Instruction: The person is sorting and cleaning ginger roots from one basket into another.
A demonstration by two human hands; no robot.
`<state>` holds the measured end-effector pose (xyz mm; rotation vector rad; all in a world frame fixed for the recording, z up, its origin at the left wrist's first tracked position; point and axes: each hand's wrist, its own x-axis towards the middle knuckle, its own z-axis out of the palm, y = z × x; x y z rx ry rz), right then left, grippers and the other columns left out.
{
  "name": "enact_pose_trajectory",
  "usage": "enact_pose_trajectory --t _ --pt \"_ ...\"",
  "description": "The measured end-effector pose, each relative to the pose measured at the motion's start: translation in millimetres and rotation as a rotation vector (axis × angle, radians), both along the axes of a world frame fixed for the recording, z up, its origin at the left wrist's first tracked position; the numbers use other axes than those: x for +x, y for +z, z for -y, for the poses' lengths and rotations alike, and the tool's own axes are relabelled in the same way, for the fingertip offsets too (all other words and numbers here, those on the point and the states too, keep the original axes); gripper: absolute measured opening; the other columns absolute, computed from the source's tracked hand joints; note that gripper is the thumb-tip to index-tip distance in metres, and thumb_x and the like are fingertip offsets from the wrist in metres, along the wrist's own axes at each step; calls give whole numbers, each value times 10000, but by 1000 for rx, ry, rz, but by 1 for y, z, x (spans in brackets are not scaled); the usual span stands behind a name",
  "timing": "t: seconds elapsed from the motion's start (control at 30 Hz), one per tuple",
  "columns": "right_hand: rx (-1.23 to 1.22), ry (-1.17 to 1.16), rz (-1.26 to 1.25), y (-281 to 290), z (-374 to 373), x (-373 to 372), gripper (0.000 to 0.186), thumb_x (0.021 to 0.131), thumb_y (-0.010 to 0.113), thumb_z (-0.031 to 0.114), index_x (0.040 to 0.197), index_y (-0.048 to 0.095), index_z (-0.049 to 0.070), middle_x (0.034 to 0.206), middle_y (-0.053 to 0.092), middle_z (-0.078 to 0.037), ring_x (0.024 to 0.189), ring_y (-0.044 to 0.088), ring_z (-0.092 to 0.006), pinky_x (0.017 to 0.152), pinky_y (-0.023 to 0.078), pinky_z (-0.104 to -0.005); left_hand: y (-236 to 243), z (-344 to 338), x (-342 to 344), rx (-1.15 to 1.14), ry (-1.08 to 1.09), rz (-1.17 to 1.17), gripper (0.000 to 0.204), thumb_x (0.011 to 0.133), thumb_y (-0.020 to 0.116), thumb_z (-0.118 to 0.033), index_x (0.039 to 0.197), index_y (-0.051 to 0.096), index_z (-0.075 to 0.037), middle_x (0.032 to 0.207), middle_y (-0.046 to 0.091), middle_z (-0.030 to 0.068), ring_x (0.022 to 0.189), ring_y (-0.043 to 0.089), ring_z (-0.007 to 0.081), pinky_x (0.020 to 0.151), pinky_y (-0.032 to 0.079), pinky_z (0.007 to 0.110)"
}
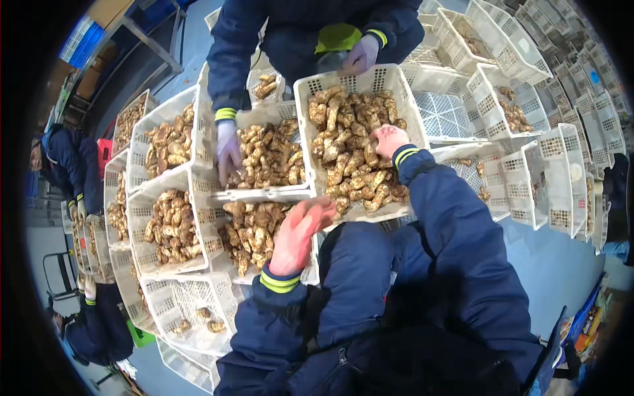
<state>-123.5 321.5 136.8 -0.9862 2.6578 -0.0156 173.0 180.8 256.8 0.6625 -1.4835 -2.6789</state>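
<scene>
A white perforated plastic crate (356, 84) full of brown-and-cream mushrooms (353, 138) stands in front of my knees. My right hand (390, 140), in a pink glove, is on the mushrooms at the crate's right side. Its fingers curl down, and whatever they grip is hidden. Near the crate's near left corner is my left hand (298, 236), also gloved in pink, its fingers stretched out and no mushroom visible in them. Below and left of it lies another crate of mushrooms (251, 231).
Facing me, a co-worker in purple gloves has one hand (229, 153) over a crate of mushrooms and the other (360, 54) at my crate's far rim. More filled crates (168, 228) stand left. A nearly bare crate (191, 303) holds several mushrooms. Stacked crates (558, 175) line the right.
</scene>
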Motion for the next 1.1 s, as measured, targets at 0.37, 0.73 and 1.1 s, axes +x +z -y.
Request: enact_pose_trajectory --t 0.37,0.73,1.1 --pt "-812 624 -31 172 -14 150 385 686 676 63 1063 610 102 999 594 -92 960 568 -299 809 459 -399 -14 -15 -23 434 241 -68 353 935 573 -346 1119 538 -47 1013 597 81 892 587 200 859 484 380" --pt "-673 -183 261 81 -43 75 299 856 584 223 1108 644 73 948 670 -115 825 624 -192 767 479 -317 -16 15 38 227 174 -310 415 934 576 -281 1244 499 -17 1164 612 121 1059 593 262 939 454 448" --pt "-16 -263 108 -19 -85 24 340 860 484 335 1098 646 154 1099 651 -140 1050 602 -301 951 447 -395 -168 97 189 408 723 504 275 947 519 -350 1092 626 -142 1110 642 72 1062 581 249 927 466 414"
